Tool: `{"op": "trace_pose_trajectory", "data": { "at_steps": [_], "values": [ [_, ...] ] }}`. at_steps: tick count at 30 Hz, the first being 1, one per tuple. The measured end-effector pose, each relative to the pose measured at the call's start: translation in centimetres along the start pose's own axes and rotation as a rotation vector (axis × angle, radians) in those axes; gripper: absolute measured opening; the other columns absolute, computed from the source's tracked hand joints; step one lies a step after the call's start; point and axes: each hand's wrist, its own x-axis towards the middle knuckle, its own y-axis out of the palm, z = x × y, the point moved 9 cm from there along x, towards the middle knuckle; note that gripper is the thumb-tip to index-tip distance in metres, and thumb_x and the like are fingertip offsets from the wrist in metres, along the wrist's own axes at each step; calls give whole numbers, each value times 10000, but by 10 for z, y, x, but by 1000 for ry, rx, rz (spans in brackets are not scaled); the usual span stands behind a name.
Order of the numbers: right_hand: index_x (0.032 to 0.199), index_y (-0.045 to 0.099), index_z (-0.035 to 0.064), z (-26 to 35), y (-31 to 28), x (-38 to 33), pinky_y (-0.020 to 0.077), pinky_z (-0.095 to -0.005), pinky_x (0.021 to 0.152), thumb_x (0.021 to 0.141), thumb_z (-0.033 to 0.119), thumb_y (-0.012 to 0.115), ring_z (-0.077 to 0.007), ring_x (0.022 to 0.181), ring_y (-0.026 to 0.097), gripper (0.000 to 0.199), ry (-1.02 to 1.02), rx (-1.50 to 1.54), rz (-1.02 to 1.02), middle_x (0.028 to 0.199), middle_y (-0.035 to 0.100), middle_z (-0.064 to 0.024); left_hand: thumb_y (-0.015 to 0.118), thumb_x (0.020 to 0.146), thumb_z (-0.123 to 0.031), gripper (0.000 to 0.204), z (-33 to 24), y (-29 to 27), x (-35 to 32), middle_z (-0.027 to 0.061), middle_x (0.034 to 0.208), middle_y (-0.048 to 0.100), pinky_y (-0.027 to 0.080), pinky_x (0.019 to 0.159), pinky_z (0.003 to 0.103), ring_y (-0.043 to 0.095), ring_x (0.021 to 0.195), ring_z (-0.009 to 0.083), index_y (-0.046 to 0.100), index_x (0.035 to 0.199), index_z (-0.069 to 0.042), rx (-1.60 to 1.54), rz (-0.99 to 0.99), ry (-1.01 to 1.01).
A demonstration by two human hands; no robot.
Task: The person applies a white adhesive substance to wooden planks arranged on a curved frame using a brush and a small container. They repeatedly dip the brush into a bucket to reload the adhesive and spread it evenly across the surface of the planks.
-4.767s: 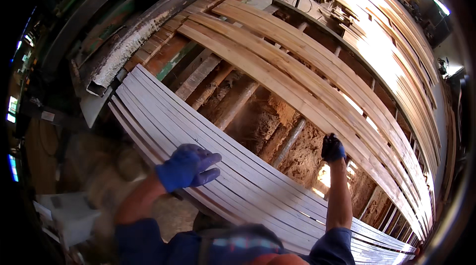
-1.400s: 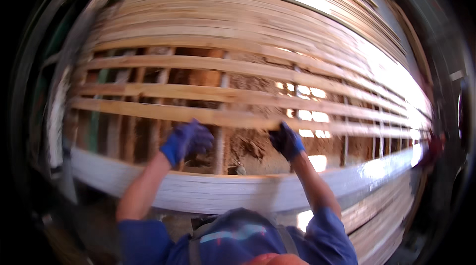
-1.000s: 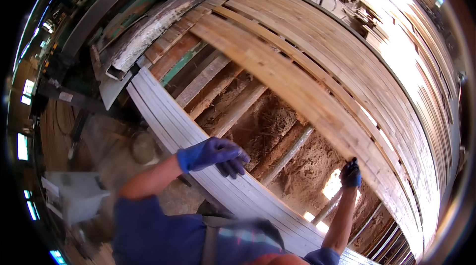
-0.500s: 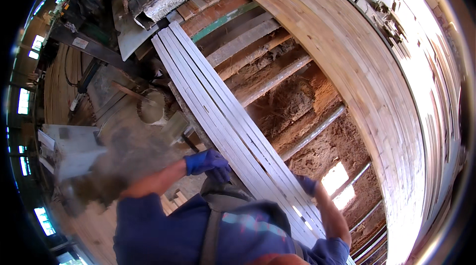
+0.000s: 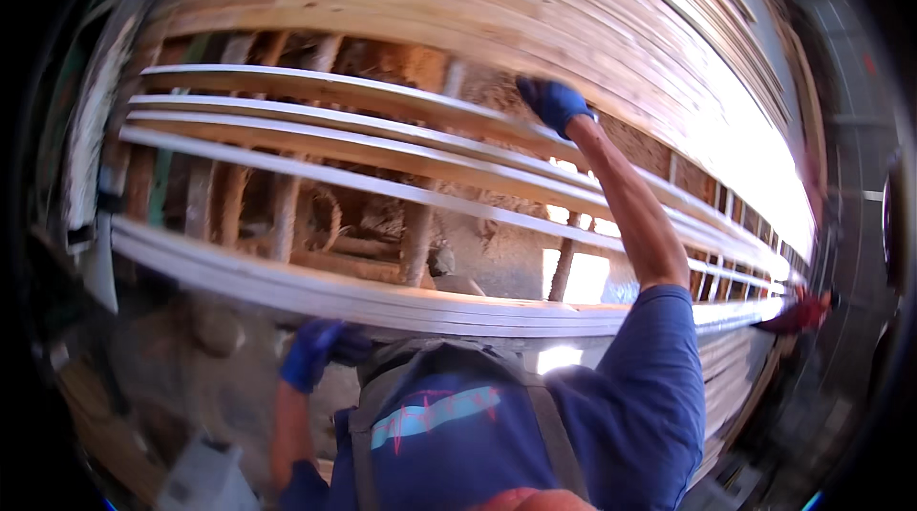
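Note:
Long thin wooden slats (image 5: 382,153) lie side by side across a rack, with gaps between them. My right hand (image 5: 552,102), in a blue glove, reaches up and rests on the farthest separate slat (image 5: 315,91), just below a big stack of boards (image 5: 458,5). My left hand (image 5: 315,351), also blue-gloved, hangs low beside my chest under the nearest bundle of pale slats (image 5: 287,287); its fingers look curled, and I cannot tell whether it holds anything.
Under the slats are round log supports (image 5: 416,244) and sawdust-covered ground (image 5: 497,258). A person in red (image 5: 800,312) stands at the far right end of the slats. Bright light glares on the boards at the upper right.
My view has swung so the slats now run level across it. My right hand has gone up from low beside the bundle to the far slat; my left hand has dropped below the near bundle.

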Motion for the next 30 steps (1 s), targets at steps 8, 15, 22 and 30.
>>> {"op": "trace_pose_trajectory", "data": {
  "at_steps": [8,15,22,30],
  "values": [
    [1145,655,92,82,14,-205,539,-278,650,972,387,502,-118,698,665,375,-64,924,596,919,724,-45,450,974,-351,460,2,10,20,202,939,706,576,683,368,704,792,284,623,1124,48,30,51,-117],
    [1227,596,63,48,113,-285,520,-286,564,968,357,520,-194,711,686,399,391,1084,661,1031,706,-116,437,982,-334,476,16,10,19,217,987,702,575,689,370,710,841,303,607,1171,68,29,112,-100],
    [1308,500,44,14,156,-212,571,-414,841,998,273,506,-271,1022,646,386,-219,906,-157,1229,627,-139,417,993,-351,480,13,10,23,216,920,700,574,635,400,703,762,313,591,1151,68,72,101,-67],
    [1101,630,116,-30,142,-152,553,-337,631,909,345,671,-195,747,642,302,281,1822,-511,907,658,-89,387,1001,-376,515,32,5,21,222,935,697,582,653,400,701,760,307,586,1161,72,72,92,-70]
  ]
}}
